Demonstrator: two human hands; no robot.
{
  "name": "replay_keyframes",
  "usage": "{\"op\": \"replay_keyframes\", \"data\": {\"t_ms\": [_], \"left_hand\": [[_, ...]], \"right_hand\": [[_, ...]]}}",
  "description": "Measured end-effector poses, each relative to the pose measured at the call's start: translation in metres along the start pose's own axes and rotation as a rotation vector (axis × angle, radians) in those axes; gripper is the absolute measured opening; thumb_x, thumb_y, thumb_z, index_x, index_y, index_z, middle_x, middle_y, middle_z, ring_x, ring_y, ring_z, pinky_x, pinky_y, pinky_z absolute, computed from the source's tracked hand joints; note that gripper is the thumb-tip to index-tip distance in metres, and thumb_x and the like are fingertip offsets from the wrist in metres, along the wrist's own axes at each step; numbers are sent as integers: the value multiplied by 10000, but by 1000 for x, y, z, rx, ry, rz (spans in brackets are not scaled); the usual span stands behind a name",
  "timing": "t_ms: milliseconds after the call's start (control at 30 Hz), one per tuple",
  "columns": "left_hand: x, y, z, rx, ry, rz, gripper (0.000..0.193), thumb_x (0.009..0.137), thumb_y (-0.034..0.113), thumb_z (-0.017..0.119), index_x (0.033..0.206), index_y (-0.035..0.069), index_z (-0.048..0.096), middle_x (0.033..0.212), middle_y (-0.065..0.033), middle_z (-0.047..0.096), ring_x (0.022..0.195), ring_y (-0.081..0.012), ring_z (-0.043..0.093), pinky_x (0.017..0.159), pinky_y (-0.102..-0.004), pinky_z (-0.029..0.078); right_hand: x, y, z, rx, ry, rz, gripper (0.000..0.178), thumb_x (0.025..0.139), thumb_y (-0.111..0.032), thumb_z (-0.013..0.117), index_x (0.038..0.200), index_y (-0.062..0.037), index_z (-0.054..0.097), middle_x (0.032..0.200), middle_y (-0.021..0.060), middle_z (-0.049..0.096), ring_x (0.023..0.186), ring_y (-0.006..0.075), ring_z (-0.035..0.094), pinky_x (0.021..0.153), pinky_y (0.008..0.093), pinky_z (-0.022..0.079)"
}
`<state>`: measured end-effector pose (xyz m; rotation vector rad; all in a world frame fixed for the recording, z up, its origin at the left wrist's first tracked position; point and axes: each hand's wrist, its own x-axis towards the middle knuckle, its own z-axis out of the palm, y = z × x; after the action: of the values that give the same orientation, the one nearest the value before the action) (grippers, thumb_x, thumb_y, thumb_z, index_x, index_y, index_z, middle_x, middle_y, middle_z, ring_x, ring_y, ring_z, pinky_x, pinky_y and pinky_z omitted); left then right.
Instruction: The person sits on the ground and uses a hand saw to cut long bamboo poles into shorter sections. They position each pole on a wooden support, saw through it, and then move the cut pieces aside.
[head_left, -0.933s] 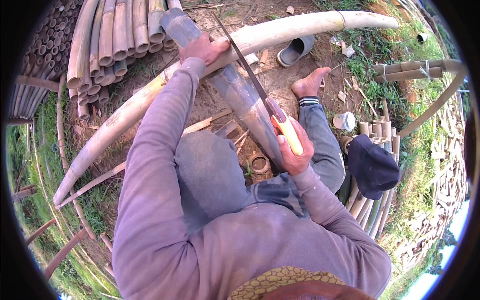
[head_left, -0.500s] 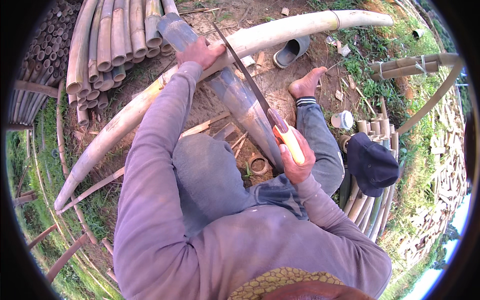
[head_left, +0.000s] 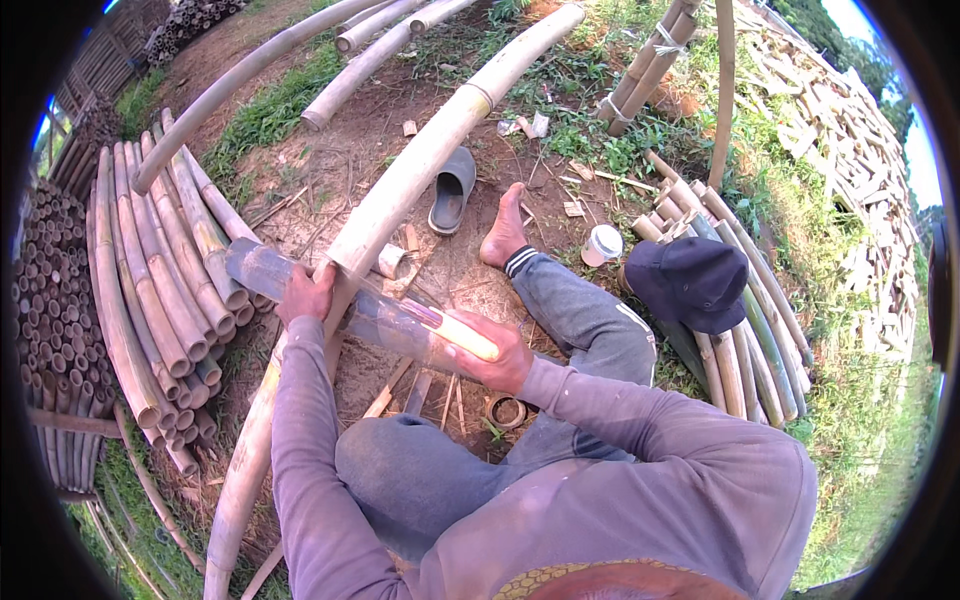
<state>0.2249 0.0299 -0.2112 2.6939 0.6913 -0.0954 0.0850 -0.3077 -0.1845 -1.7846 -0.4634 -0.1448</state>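
Head view: a short grey bamboo section (head_left: 370,315) lies across the long pale bamboo pole (head_left: 400,190), spanning both hands. The left hand (head_left: 305,293) clasps its far end; the right hand (head_left: 495,355) grips a yellow-handled knife (head_left: 455,333) laid along it. Earlier the section pointed away from the person; now it runs crosswise.
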Motion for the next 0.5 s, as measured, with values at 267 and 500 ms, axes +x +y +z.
{"op": "replay_keyframes", "data": {"t_ms": [267, 500], "left_hand": [[-7, 11, 5, -66, 6, 49, 794, 887, 759, 565, 1328, 105, 651, 1339, -185, 701, 1272, -388, 645, 1082, -546, 426], [8, -70, 16, -555, 486, 258, 950, 842, 641, 773, 1536, 64, 475, 1478, -243, 547, 1385, -397, 534, 1174, -477, 401]], "right_hand": [[-39, 3, -31, -69, -11, 13, 520, 926, -116, 796, 1385, 46, 611, 1250, 198, 740, 1121, 262, 749, 967, 365, 593], [46, 10, 60, 16, -52, -20, 489, 947, -158, 784, 1376, 12, 622, 1219, 186, 744, 1091, 234, 747, 925, 346, 592]]}}
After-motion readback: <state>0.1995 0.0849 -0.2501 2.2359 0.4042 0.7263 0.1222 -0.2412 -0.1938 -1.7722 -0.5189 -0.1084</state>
